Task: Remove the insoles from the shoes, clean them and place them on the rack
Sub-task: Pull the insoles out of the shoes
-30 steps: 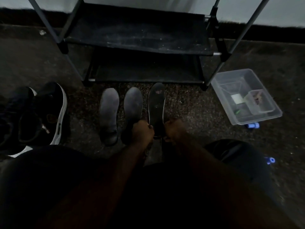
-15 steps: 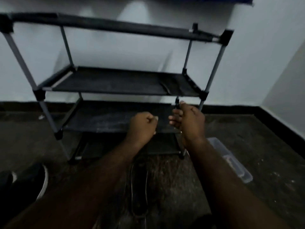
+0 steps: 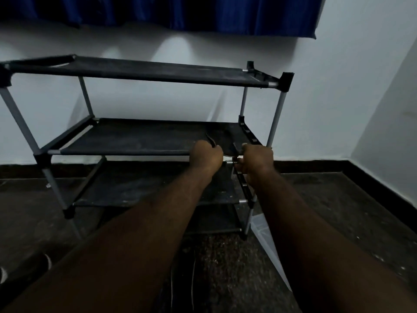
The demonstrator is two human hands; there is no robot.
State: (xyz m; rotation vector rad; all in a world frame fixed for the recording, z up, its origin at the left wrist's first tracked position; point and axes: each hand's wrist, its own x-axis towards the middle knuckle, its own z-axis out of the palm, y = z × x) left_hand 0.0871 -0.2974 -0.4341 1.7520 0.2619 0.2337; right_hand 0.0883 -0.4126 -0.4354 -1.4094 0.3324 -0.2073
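Head | insole (image 3: 225, 141) on rack (image 3: 135, 141) shelf | gripped between both hands

We see a room in a home: a tiered shoe rack (image 3: 144, 141) stands mid-frame against a white wall (image 3: 338, 98), a blue curtain (image 3: 158, 12) hangs along the top, a dark speckled floor (image 3: 338, 211) runs below, and a shoe (image 3: 46, 262) lies at lower left.

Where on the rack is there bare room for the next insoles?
The middle shelf is bare from its left post to the hands, and the top shelf is bare throughout. It is crowded at the right end, where both hands hold the insole.
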